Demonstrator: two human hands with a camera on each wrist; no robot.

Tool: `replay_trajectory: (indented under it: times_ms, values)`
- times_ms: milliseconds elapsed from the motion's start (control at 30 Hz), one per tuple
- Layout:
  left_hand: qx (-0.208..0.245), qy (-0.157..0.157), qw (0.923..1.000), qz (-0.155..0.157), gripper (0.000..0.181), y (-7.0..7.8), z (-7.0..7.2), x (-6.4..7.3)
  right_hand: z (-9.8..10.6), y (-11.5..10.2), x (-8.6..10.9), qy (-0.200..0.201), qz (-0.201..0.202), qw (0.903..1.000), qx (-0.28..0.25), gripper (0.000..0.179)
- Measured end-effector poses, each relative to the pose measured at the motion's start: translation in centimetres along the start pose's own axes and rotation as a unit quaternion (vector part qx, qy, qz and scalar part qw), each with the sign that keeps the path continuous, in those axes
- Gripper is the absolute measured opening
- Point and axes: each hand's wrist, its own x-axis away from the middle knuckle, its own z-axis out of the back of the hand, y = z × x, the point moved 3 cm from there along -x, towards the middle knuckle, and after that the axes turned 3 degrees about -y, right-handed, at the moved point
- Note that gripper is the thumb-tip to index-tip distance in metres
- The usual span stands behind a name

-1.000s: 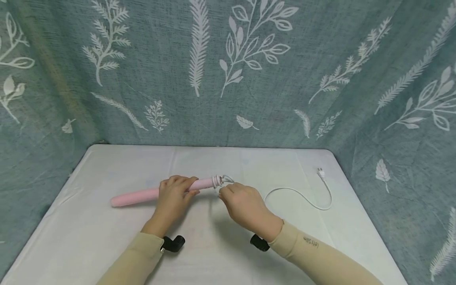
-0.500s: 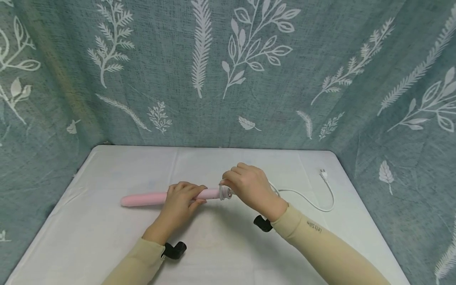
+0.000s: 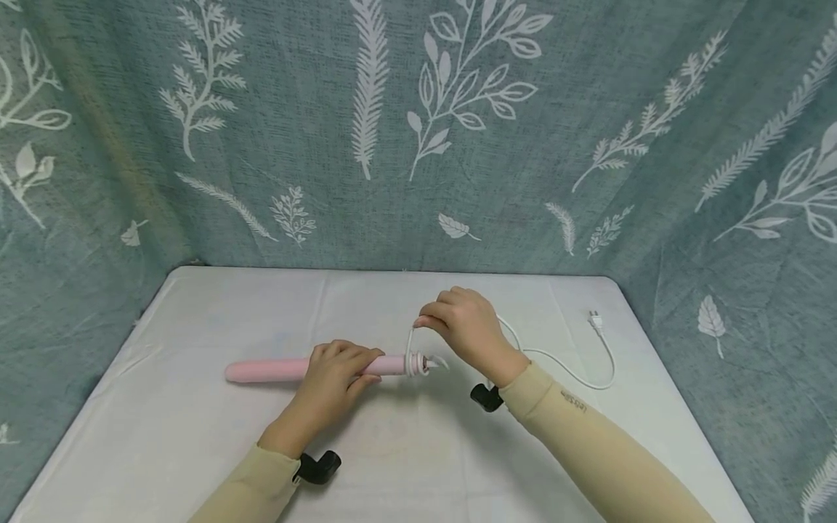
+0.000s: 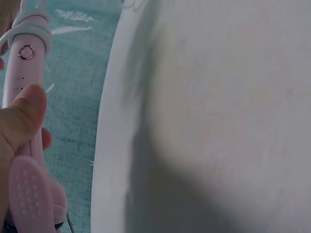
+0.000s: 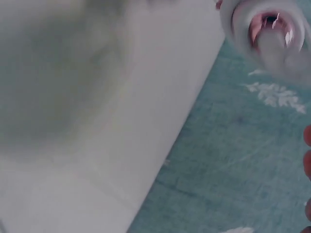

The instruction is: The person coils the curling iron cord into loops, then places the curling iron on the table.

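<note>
My left hand (image 3: 335, 381) grips a pink curling iron (image 3: 267, 370) round its middle, the long barrel pointing left. In the left wrist view the thumb (image 4: 30, 104) lies on the handle, between a round button (image 4: 26, 52) and a dotted pink lever (image 4: 30, 194). White cord (image 3: 415, 365) is wound in several turns round the handle's right end. Above that end, my right hand (image 3: 467, 327) pinches a stretch of the cord and draws it up taut. The right wrist view catches the handle's end (image 5: 272, 36), blurred, with fingertips (image 5: 308, 165) at the right edge.
The cord's rest runs right across the white table (image 3: 163, 436) in a loose curve to a two-pin plug (image 3: 596, 320). A green leaf-patterned cloth (image 3: 314, 145) hangs behind the table and along its sides. Both wrists wear black cameras (image 3: 319, 467).
My right hand has risen from beside the handle's end to above it, carrying the cord round and up. The curling iron has shifted slightly right and lies more level in my left hand.
</note>
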Motion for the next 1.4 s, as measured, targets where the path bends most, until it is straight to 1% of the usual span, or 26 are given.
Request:
replay_trajectory:
  times_ms: [133, 233, 367, 533, 600, 633, 733, 800, 833, 900, 1000, 1067, 1167, 1233, 1400]
  values:
    - [-0.004, 0.009, 0.9999, -0.013, 0.036, 0.1, -0.1, 0.2, -0.7, 0.8, 0.2, -0.016, -0.009, 0.9998, -0.002, 0.016]
    - [-0.001, 0.019, 0.9995, -0.024, 0.038, 0.3, 0.0, 0.1, -1.3, 1.3, 0.6, -0.026, -0.021, 0.9993, -0.016, 0.013]
    - [0.012, 0.044, 0.9982, -0.037, 0.037, 0.5, 0.4, 0.0, -2.4, 1.7, 1.2, -0.044, -0.039, 0.9977, -0.035, 0.013]
    - [0.015, 0.078, 0.9959, -0.042, 0.037, 0.5, 0.7, -0.2, -3.8, 1.6, 2.1, -0.088, -0.063, 0.9933, -0.043, 0.015]
    - [0.016, 0.088, 0.9951, -0.042, 0.037, 0.5, 0.7, -0.2, -4.2, 1.3, 2.4, -0.114, -0.072, 0.9895, -0.052, 0.013]
    - [0.016, 0.092, 0.9948, -0.042, 0.037, 0.5, 0.7, -0.3, -4.5, 1.2, 2.5, -0.129, -0.079, 0.9867, -0.06, 0.01]
    - [0.017, 0.099, 0.9942, -0.037, 0.038, 0.4, 0.8, -0.4, -5.0, 0.7, 3.0, -0.171, -0.113, 0.9748, -0.089, 0.006]
    - [0.015, 0.102, 0.9942, -0.029, 0.038, 0.4, 0.8, -0.4, -5.4, 0.4, 3.3, -0.188, -0.135, 0.9673, -0.105, 0.006]
    - [0.015, 0.103, 0.9943, -0.024, 0.038, 0.3, 0.7, -0.4, -5.5, 0.2, 3.5, -0.189, -0.137, 0.9663, -0.108, 0.005]
    - [0.014, 0.104, 0.9944, -0.015, 0.039, 0.2, 0.7, -0.4, -5.9, -0.1, 3.8, -0.184, -0.126, 0.9678, -0.117, 0.005]
    - [0.008, 0.102, 0.9947, -0.007, 0.039, 0.2, 0.6, -0.3, -6.3, -0.7, 4.3, -0.167, -0.09, 0.9713, -0.143, 0.007]
    - [0.004, 0.101, 0.9949, -0.003, 0.039, 0.2, 0.5, -0.3, -6.5, -1.0, 4.6, -0.162, -0.078, 0.9698, -0.164, 0.009]
    - [0.001, 0.104, 0.9945, 0.008, 0.039, 0.3, 0.6, -0.4, -6.5, -1.3, 4.9, -0.169, -0.084, 0.9648, -0.183, 0.012]
    - [0.003, 0.108, 0.9939, 0.019, 0.04, 0.3, 0.8, -0.6, -6.4, -1.5, 4.9, -0.175, -0.092, 0.9642, -0.177, 0.015]
    - [0.017, 0.134, 0.9895, 0.052, 0.04, 0.0, 1.3, -1.1, -5.9, -2.0, 4.9, -0.172, -0.122, 0.9617, -0.175, 0.022]
